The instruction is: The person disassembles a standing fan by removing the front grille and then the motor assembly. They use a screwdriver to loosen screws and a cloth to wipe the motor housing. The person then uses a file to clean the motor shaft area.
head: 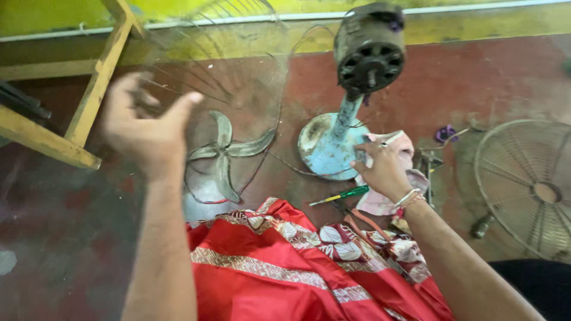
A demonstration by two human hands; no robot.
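My left hand [146, 128] is raised at the left and grips the rim of a wire fan guard [229, 65], which is blurred by motion. Under the guard a clear fan blade [223, 151] lies flat on the red floor. My right hand [383, 169] holds a pink cloth [399, 147] against the edge of the fan's round blue base [324, 145]. From that base a blue stem rises to the dark fan motor [369, 50], whose bare shaft faces me. A red patterned cloth [297, 267] covers my lap.
A green-handled screwdriver [342, 195] lies on the floor between my lap and the base. A second wire guard [526, 184] lies flat at the right, with a small dark bottle [482, 226] beside it. A yellow wooden frame [89, 95] stands at the left. Thin wires trail near the blade.
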